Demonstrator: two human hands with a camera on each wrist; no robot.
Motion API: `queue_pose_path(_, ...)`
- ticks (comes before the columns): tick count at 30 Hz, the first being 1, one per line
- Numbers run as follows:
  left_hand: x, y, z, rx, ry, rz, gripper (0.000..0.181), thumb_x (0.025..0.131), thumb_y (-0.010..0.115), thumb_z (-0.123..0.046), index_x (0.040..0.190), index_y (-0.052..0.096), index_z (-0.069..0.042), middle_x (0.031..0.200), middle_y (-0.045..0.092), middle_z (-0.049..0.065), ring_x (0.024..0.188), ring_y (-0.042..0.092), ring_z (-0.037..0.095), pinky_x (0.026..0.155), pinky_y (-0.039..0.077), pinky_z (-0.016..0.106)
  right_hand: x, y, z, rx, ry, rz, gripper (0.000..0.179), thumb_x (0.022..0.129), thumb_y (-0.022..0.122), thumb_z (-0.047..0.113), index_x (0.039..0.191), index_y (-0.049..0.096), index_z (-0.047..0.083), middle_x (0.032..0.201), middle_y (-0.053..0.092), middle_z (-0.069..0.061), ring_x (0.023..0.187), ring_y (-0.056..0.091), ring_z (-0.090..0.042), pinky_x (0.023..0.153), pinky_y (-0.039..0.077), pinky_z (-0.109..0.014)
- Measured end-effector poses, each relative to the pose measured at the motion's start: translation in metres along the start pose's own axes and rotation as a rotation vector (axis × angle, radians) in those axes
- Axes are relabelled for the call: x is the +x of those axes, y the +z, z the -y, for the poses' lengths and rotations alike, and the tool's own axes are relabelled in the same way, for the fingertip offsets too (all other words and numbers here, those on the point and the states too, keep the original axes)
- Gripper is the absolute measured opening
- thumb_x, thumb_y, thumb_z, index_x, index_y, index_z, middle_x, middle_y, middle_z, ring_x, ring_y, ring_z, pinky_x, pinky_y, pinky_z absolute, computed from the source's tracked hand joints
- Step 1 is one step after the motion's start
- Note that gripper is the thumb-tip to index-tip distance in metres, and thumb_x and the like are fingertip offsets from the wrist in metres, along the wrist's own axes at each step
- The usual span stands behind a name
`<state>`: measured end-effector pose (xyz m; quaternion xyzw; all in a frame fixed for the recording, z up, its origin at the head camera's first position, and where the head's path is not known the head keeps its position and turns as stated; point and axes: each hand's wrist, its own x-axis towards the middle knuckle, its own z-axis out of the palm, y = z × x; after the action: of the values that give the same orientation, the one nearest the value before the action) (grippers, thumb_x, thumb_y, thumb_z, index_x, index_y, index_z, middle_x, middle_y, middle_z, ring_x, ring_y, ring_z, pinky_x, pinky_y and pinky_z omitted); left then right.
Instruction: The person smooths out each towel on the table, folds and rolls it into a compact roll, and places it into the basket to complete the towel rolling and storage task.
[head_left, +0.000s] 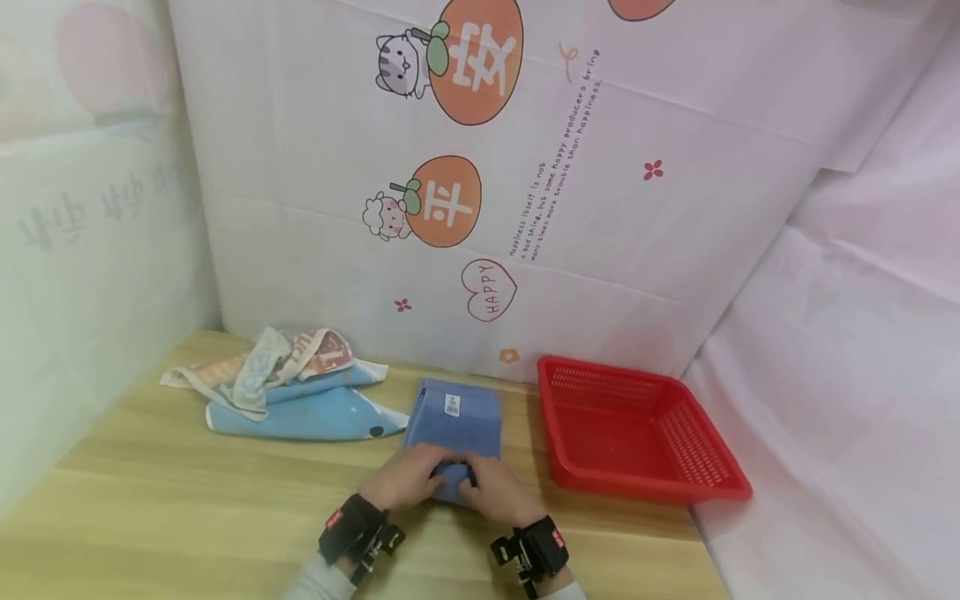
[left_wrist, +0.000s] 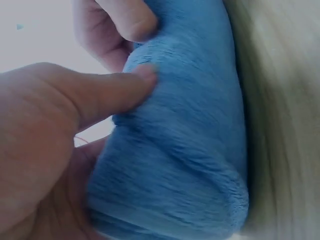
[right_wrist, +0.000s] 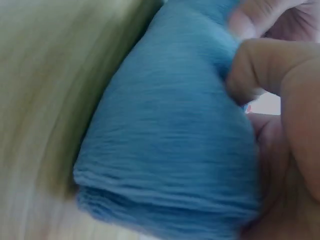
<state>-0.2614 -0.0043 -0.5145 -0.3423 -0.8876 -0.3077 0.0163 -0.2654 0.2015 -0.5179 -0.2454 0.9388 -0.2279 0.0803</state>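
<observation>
A folded blue towel (head_left: 456,429) with a white label on top lies on the wooden table, its near end between both hands. My left hand (head_left: 406,479) grips that end from the left; in the left wrist view its thumb (left_wrist: 107,92) presses on the fluffy towel (left_wrist: 180,115). From the right, my right hand (head_left: 498,490) grips the same end, and the right wrist view has its thumb (right_wrist: 265,67) bent against the towel (right_wrist: 170,115). The two thumbs are close together. Layered folds show at the towel's side in both wrist views.
A red plastic basket (head_left: 555,425) stands on the right side of the table. At the back left lie a crumpled printed cloth (head_left: 262,367) and a light blue cloth (head_left: 300,414). White printed sheeting (head_left: 322,167) hangs behind and at both sides.
</observation>
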Motion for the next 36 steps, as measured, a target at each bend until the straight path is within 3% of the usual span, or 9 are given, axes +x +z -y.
queue_pose_path(3, 0.001, 0.002, 0.004, -0.024, -0.023, 0.035, 0.032, 0.097, 0.066, -0.01, 0.129, 0.067, -0.007, 0.125, 0.071, 0.01, 0.115, 0.066, 0.029, 0.098, 0.054, 0.046, -0.005, -0.005, 0.006, 0.027, 0.016, 0.005, 0.039, 0.098, 0.057, 0.018, 0.135, 0.059, 0.007, 0.126, 0.067, -0.007, 0.107, 0.061, -0.014, 0.089, 0.053, -0.034)
queue_pose_path(6, 0.001, 0.003, 0.006, -0.042, -0.043, 0.044, 0.029, 0.099, 0.063, -0.011, 0.127, 0.067, -0.003, 0.123, 0.071, 0.013, 0.113, 0.067, 0.031, 0.097, 0.054, 0.047, -0.011, -0.015, 0.014, 0.017, -0.014, -0.047, 0.036, 0.096, 0.065, 0.014, 0.131, 0.063, 0.004, 0.124, 0.066, -0.01, 0.112, 0.063, -0.022, 0.092, 0.054, -0.04)
queue_pose_path(13, -0.003, -0.001, 0.007, -0.077, -0.099, 0.016, 0.026, 0.1, 0.062, -0.014, 0.122, 0.066, 0.001, 0.118, 0.07, 0.017, 0.11, 0.067, 0.035, 0.093, 0.054, 0.051, -0.01, -0.014, 0.021, -0.169, -0.082, -0.071, 0.043, 0.079, 0.087, 0.018, 0.12, 0.076, 0.01, 0.111, 0.074, -0.001, 0.1, 0.067, -0.013, 0.086, 0.057, -0.031)
queue_pose_path(16, -0.003, -0.006, 0.007, -0.085, -0.105, -0.023, 0.027, 0.096, 0.068, -0.015, 0.12, 0.067, 0.0, 0.117, 0.07, 0.015, 0.11, 0.066, 0.034, 0.094, 0.053, 0.051, -0.002, -0.008, 0.018, -0.16, -0.08, -0.066, 0.044, 0.078, 0.086, 0.016, 0.12, 0.075, 0.009, 0.112, 0.075, 0.001, 0.098, 0.065, -0.005, 0.082, 0.056, -0.026)
queue_pose_path(20, -0.004, -0.012, 0.005, -0.033, -0.078, -0.05, 0.035, 0.085, 0.079, -0.012, 0.117, 0.07, -0.003, 0.115, 0.069, 0.013, 0.11, 0.064, 0.033, 0.098, 0.05, 0.053, 0.005, -0.002, 0.012, -0.112, -0.076, -0.087, 0.03, 0.083, 0.079, 0.015, 0.111, 0.074, 0.007, 0.098, 0.073, 0.005, 0.084, 0.061, -0.003, 0.069, 0.052, -0.024)
queue_pose_path(26, -0.007, -0.013, 0.003, 0.051, -0.075, -0.009, 0.052, 0.071, 0.089, -0.01, 0.12, 0.072, -0.004, 0.124, 0.067, 0.017, 0.122, 0.056, 0.043, 0.107, 0.03, 0.076, 0.007, 0.007, 0.003, -0.053, -0.028, -0.074, 0.02, 0.095, 0.066, 0.021, 0.112, 0.068, 0.011, 0.088, 0.061, 0.01, 0.076, 0.054, -0.004, 0.064, 0.045, -0.023)
queue_pose_path(29, -0.008, -0.012, 0.006, 0.051, -0.049, 0.002, 0.048, 0.074, 0.086, -0.008, 0.118, 0.072, -0.002, 0.12, 0.07, 0.016, 0.117, 0.061, 0.039, 0.106, 0.04, 0.067, 0.007, 0.01, 0.002, -0.003, -0.015, -0.046, 0.012, 0.097, 0.06, 0.022, 0.103, 0.067, 0.014, 0.079, 0.053, 0.01, 0.068, 0.05, -0.003, 0.058, 0.042, -0.022)
queue_pose_path(32, -0.008, -0.012, 0.01, 0.005, -0.012, 0.018, 0.037, 0.079, 0.08, -0.007, 0.115, 0.073, -0.001, 0.112, 0.074, 0.012, 0.103, 0.068, 0.029, 0.094, 0.054, 0.049, 0.007, 0.009, 0.005, 0.022, -0.003, -0.036, 0.009, 0.096, 0.057, 0.022, 0.094, 0.063, 0.016, 0.072, 0.046, 0.009, 0.062, 0.047, -0.003, 0.055, 0.039, -0.022)
queue_pose_path(36, -0.005, -0.013, 0.014, -0.062, -0.006, 0.069, 0.025, 0.088, 0.073, -0.009, 0.112, 0.074, -0.002, 0.105, 0.075, 0.009, 0.093, 0.07, 0.024, 0.082, 0.057, 0.04, 0.003, 0.005, 0.011, -0.04, -0.011, -0.093, 0.02, 0.098, 0.056, 0.021, 0.109, 0.07, 0.012, 0.089, 0.06, 0.004, 0.08, 0.057, -0.01, 0.069, 0.049, -0.027)
